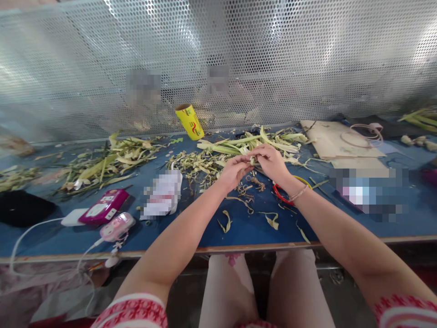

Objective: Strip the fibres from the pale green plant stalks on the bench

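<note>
Over the middle of the blue table, my left hand (pixel 235 171) and my right hand (pixel 269 161) meet with fingertips pinched together. Between them is a small pale-green plant piece (pixel 253 161); its exact kind I cannot make out. Just behind my hands lies a heap of long pale-green stalks and leaves (pixel 232 146). Shredded plant trimmings (pixel 194 165) spread to the left of my left hand. Beneath my right wrist sits a red and yellow ring (pixel 282 197), partly hidden by the arm. A few curled leaf strips (pixel 272 221) lie nearer the front edge.
A yellow cardboard tube (pixel 190 122) leans by the perforated metal screen (pixel 273 59) at the back. Another leaf pile (pixel 116 159), a magenta box (pixel 105 206) and a pink device with a white cable (pixel 118 227) are left. Brown cardboard (pixel 331 139) lies right.
</note>
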`<state>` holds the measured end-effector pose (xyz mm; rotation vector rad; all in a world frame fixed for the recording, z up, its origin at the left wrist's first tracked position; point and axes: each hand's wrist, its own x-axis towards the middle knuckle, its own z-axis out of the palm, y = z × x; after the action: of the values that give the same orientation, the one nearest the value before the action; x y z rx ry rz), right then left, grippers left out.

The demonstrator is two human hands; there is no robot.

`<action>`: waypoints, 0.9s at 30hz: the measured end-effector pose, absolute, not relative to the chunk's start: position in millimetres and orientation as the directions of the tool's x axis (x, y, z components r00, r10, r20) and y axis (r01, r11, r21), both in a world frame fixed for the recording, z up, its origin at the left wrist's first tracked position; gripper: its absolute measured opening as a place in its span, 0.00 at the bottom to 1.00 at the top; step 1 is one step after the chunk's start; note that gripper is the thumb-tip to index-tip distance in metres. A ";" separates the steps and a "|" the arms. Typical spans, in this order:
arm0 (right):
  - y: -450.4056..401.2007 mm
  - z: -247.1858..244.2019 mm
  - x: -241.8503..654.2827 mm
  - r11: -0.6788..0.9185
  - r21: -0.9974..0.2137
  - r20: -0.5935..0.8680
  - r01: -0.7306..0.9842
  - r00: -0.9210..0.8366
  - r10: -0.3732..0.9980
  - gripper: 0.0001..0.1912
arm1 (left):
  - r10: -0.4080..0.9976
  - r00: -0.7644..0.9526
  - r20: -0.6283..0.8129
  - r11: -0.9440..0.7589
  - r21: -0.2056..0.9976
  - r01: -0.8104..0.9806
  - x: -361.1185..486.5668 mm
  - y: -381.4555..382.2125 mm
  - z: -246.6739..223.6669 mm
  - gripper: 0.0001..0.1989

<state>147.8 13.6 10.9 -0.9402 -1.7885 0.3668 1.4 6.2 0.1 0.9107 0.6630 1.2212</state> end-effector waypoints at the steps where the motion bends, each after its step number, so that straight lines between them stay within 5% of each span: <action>1: 13.0 11.4 148.0 0.647 -0.631 0.653 0.428 -0.157 0.741 0.20 | 0.970 0.239 0.048 0.080 0.865 -0.496 1.1 6.5 -0.3 0.07; 13: 9.9 14.7 147.3 0.649 -0.634 0.647 0.421 -0.172 0.743 0.20 | 0.970 0.236 0.055 0.081 0.842 -0.533 2.3 4.4 0.3 0.13; 27: 9.4 12.7 145.9 0.694 -0.569 0.683 0.441 -0.216 0.698 0.18 | 0.972 0.233 0.043 0.082 0.861 -0.501 0.5 5.1 1.2 0.07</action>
<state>145.9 9.4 12.7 -0.8925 -1.8566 0.3071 0.5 5.1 1.2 0.9032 0.6586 1.2281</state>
